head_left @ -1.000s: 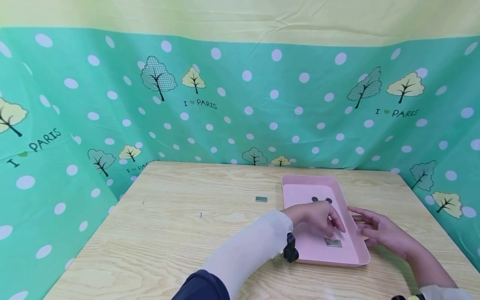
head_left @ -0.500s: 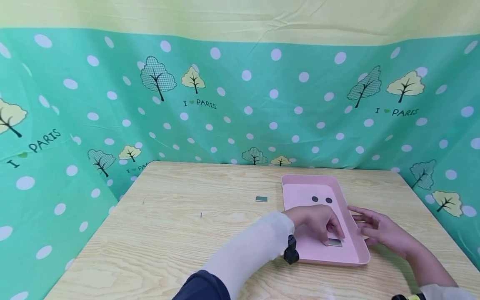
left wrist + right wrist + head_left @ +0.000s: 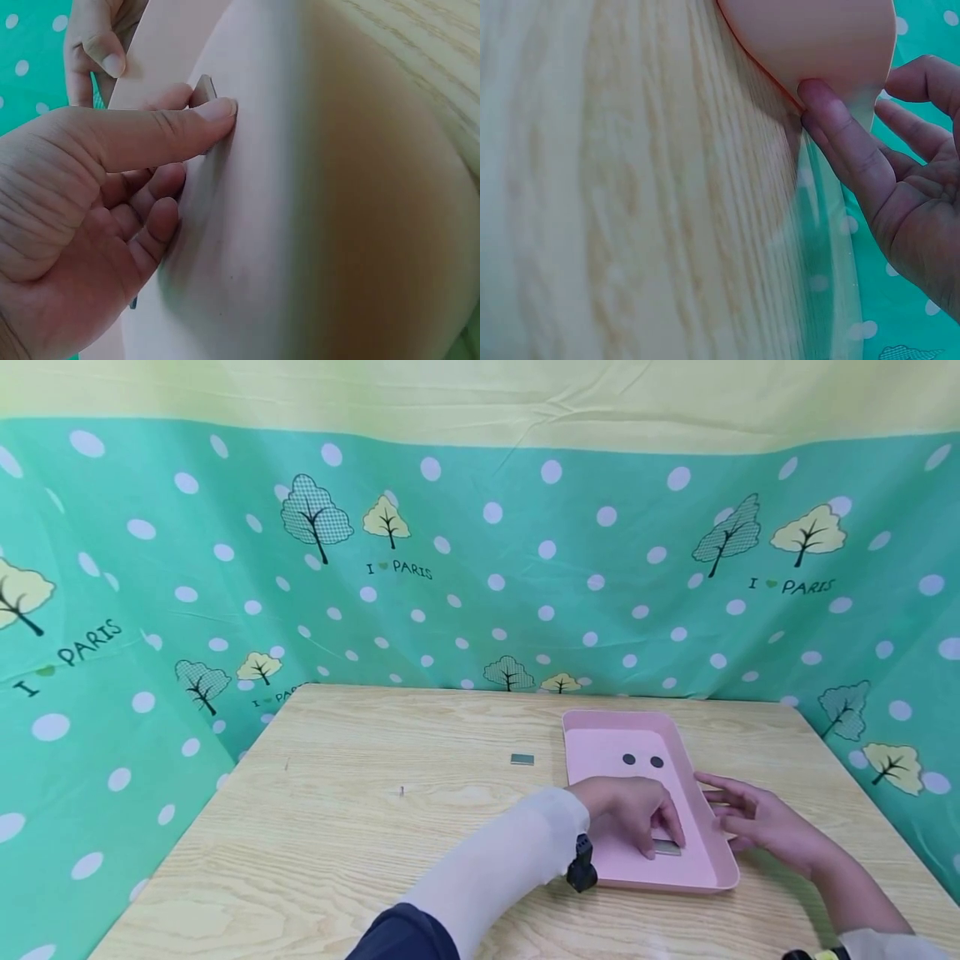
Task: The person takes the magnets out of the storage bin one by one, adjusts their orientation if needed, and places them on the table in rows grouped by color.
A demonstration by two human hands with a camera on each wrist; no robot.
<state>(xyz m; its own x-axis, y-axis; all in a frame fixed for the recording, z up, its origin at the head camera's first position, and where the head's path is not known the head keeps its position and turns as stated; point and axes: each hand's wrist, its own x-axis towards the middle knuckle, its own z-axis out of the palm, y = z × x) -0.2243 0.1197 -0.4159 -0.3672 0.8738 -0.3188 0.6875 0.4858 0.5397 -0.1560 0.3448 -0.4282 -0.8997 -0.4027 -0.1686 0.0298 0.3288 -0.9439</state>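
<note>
Inside the pink tray (image 3: 600, 745), a small grey plate (image 3: 666, 848), probably light, stiff, slick and best taken by its edges, is pinched by the left hand (image 3: 637, 807), while the outer wall is touched by the right hand's (image 3: 753, 818) extended fingers.

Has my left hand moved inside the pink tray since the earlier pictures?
Yes; in the head view, your left hand has shifted slightly toward the near end of the pink tray.

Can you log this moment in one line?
left hand: pinches flat grey rectangular piece inside pink rectangular tray | right hand: touches tray's outside | dark round discs: in tray
</note>
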